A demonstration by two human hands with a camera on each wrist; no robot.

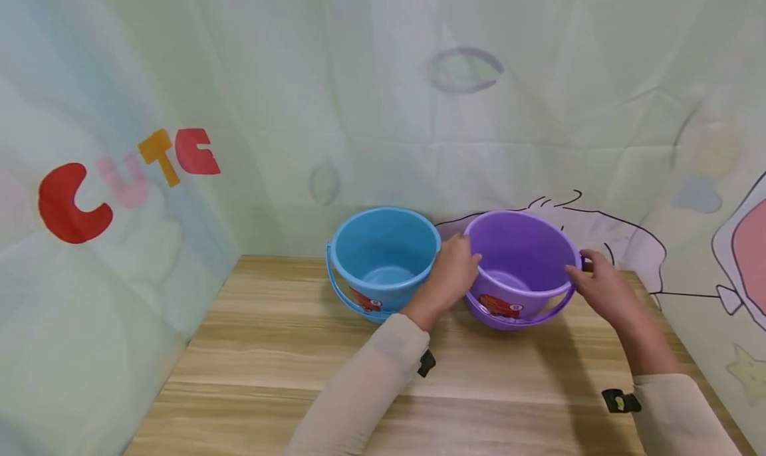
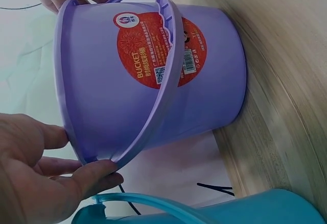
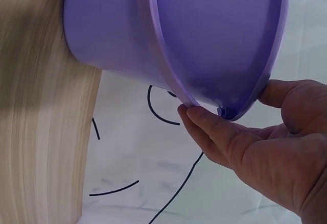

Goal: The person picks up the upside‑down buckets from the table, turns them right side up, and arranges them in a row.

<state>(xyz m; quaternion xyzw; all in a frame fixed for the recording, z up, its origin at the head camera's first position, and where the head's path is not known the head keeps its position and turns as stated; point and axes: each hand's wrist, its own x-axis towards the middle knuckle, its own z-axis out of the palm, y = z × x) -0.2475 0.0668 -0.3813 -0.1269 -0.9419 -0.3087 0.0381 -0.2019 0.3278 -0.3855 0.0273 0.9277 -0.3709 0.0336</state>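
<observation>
A purple bucket (image 1: 520,250) with a red round label (image 2: 153,48) stands upright on the wooden table, its handle (image 1: 541,316) hanging down at the front. My left hand (image 1: 451,270) grips its left rim, with thumb and fingers at the handle joint in the left wrist view. On the opposite side my right hand (image 1: 604,286) pinches the right rim between thumb and fingers, seen closely in the right wrist view. A blue bucket (image 1: 383,250) stands just left of the purple one, its own handle lowered, partly hidden behind my left hand.
The wood-grain table (image 1: 269,376) runs up to a pale printed curtain (image 1: 359,110) right behind both buckets. More curtain with coloured letters (image 1: 78,203) closes the left side, and a printed curtain also borders the right.
</observation>
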